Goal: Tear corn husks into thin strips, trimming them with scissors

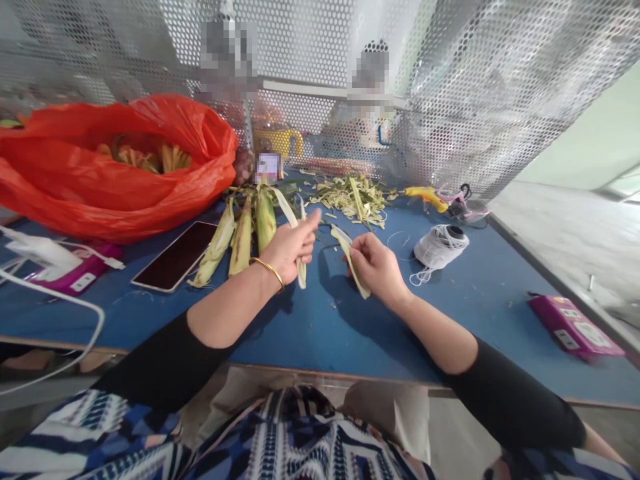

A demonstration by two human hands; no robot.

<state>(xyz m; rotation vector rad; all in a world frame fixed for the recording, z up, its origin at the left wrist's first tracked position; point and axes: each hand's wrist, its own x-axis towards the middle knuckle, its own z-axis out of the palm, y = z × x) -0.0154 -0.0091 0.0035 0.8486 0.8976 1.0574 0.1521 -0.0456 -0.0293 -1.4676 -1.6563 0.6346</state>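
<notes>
My left hand [293, 248] is closed around pale strips of corn husk [286, 208], whose ends stick out above and below the fingers. A gold bangle circles that wrist. Apart from it, my right hand [376, 263] pinches another husk strip [356, 273], pale yellow-green and hanging down past the fingertips. Left of my left hand lie several bundles of corn husk [241, 237], one greener than the others. Behind both hands spreads a pile of husk scraps [357, 200] on the blue table [320, 333].
A red plastic bag [60, 180] holding orange-brown pieces fills the back left. Near it lie a phone [175, 257] and a purple power strip [83, 270]. To the right are white thread [440, 248], a yellow glue gun [427, 197], glasses [470, 208] and another purple strip [573, 327]. Perforated metal panels stand behind.
</notes>
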